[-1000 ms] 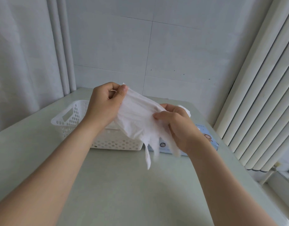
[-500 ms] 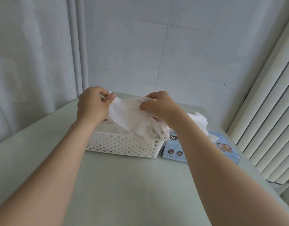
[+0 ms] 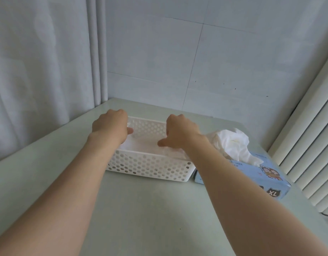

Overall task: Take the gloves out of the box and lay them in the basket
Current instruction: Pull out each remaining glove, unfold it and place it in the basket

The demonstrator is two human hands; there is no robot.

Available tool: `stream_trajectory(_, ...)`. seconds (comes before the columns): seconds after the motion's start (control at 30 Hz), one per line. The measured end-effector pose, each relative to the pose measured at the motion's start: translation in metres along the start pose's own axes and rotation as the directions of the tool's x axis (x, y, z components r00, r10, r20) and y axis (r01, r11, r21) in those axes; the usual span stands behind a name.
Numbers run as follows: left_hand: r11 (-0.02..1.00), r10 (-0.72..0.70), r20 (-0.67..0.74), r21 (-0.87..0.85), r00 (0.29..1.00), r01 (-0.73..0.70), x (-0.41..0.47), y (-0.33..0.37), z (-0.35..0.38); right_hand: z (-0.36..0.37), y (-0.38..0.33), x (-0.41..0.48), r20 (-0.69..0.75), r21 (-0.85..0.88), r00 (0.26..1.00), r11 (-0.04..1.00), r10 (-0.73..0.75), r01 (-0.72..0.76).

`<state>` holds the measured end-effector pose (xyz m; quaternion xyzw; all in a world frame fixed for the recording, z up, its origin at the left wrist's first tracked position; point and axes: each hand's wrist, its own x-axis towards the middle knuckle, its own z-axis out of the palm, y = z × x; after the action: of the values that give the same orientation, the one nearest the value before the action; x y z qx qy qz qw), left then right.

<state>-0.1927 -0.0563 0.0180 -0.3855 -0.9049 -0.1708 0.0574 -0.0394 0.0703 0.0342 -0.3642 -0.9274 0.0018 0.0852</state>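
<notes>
A white perforated basket [image 3: 150, 169] stands on the pale green table. A thin translucent white glove [image 3: 141, 145] lies spread inside it. My left hand [image 3: 109, 126] reaches into the basket's left end, fingers curled, and its thumb pinches a bit of the glove's edge. My right hand [image 3: 179, 132] is over the basket's right end, thumb sticking out to the left above the glove. Its fingers point down and away, hidden behind the hand. To the right lies the blue glove box [image 3: 266, 176] marked XL, with white gloves [image 3: 231, 143] bunched out of its top.
The table [image 3: 141, 218] sits in a corner: a tiled wall behind, a curtain [image 3: 39, 71] on the left, a white ribbed radiator [image 3: 311, 145] along the right edge. The box touches the basket's right side.
Both hands have gone forward and down from holding the glove stretched in the air above the basket. The glove now lies inside the basket.
</notes>
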Motion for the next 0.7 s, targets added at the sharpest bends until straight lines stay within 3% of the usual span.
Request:
stream_trajectory(0.1, 0.999, 0.01, 0.009, 0.038, 1.0, -0.011, -0.003, 0.003, -0.004, -0.004, -0.002, -0.003, -0.157, -0.149, 0.987, 0.989, -0.04, 0.017)
stream_trajectory(0.17, 0.995, 0.044, -0.002, 0.085, 0.999, -0.044, -0.004, 0.004, -0.005, -0.001, -0.002, -0.002, -0.172, -0.107, 0.982, 0.993, -0.076, 0.058)
stream_trajectory(0.27, 0.982, 0.167, -0.009, 0.096, 0.986, -0.165, -0.002, 0.004, -0.002, 0.001, -0.002, -0.006, 0.029, 0.086, 0.992, 0.989, -0.125, 0.122)
stream_trajectory(0.4, 0.986, 0.164, 0.214, -0.033, 0.963, -0.16, -0.002, 0.005, 0.001, 0.007, 0.0, -0.009, 0.312, 0.011, 0.943, 0.992, -0.12, 0.123)
stream_trajectory(0.5, 0.994, 0.109, 0.374, -0.028, 0.921, -0.106, -0.005, 0.006, 0.0, 0.008, 0.001, -0.01, 0.356, 0.06, 0.925, 0.991, -0.133, 0.119)
stream_trajectory(0.7, 0.997, 0.078, 0.383, -0.053, 0.92, -0.062, 0.0, 0.003, 0.003, -0.008, 0.006, -0.016, 0.402, 0.139, 0.911, 0.989, -0.095, 0.042)
